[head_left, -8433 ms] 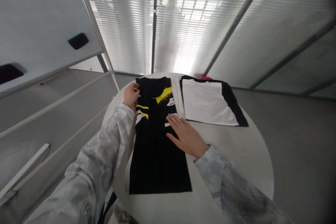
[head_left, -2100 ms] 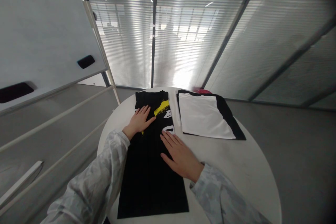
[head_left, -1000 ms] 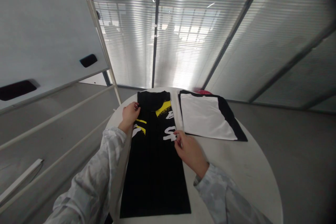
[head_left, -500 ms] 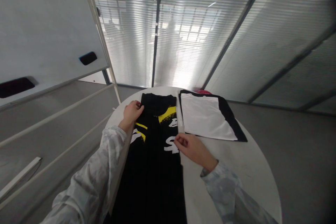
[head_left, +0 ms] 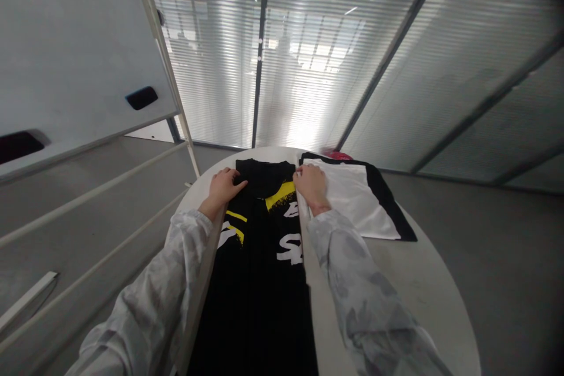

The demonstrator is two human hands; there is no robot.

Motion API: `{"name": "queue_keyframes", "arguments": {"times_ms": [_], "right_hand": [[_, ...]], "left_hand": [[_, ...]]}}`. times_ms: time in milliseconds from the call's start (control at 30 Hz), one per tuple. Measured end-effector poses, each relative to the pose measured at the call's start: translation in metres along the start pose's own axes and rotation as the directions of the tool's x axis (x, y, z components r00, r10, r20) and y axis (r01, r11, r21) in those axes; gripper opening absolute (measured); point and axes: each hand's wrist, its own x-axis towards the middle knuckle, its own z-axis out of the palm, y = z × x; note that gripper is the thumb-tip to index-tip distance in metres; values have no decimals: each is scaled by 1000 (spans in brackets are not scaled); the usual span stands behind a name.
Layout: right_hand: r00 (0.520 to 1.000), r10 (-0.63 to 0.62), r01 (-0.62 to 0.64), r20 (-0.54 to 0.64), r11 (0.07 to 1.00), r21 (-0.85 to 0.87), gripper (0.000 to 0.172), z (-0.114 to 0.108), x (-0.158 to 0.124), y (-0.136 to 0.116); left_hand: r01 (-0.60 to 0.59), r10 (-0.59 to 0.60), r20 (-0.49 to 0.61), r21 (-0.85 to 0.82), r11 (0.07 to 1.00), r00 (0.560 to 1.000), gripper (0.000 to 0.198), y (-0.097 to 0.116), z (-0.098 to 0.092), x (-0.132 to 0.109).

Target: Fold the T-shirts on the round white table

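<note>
A black T-shirt (head_left: 255, 305) with yellow and white print lies folded into a long strip on a round white table (head_left: 423, 282). At its upper left edge rests my left hand (head_left: 224, 189), thumb and fingers apart on the dark fabric. My right hand (head_left: 312, 185) is at the upper right edge of the shirt, its fingers curled and closed on that edge; the fingertips are partly hidden. Just right of this hand, and partly beneath it, lies a flat folded white and black garment (head_left: 356, 197).
A whiteboard (head_left: 79, 41) on a white metal frame stands at the left, close to the table. Behind the table runs a glass partition with blinds (head_left: 220, 70). Something red (head_left: 338, 155) shows past the far table edge.
My right hand has moved up along the shirt's right edge, from beside the white lettering to near the collar. My left hand stays at the upper left, its thumb now reaching farther over the fabric.
</note>
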Motion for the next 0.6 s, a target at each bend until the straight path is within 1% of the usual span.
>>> {"name": "queue_keyframes", "arguments": {"times_ms": [67, 200, 267, 333, 467, 600], "right_hand": [[999, 40, -39, 3, 999, -20, 25, 13, 1, 5], [1000, -10, 10, 3, 1000, 1, 29, 29, -5, 11], [1000, -25, 25, -13, 1000, 18, 25, 31, -6, 11], [999, -29, 29, -20, 999, 15, 21, 31, -7, 10], [999, -44, 44, 10, 999, -16, 20, 31, -8, 9], [999, -49, 50, 25, 998, -33, 23, 33, -10, 10]], "left_hand": [[3, -3, -2, 2, 1000, 1000, 37, 0, 0, 0], [-4, 4, -9, 11, 1000, 1000, 24, 8, -3, -2], [-5, 6, -11, 22, 1000, 1000, 17, 13, -5, -4], [12, -12, -7, 33, 999, 1000, 14, 18, -6, -4], [56, -57, 16, 38, 998, 998, 18, 19, -6, -2], [47, -48, 18, 35, 998, 999, 20, 16, -3, -2]]}}
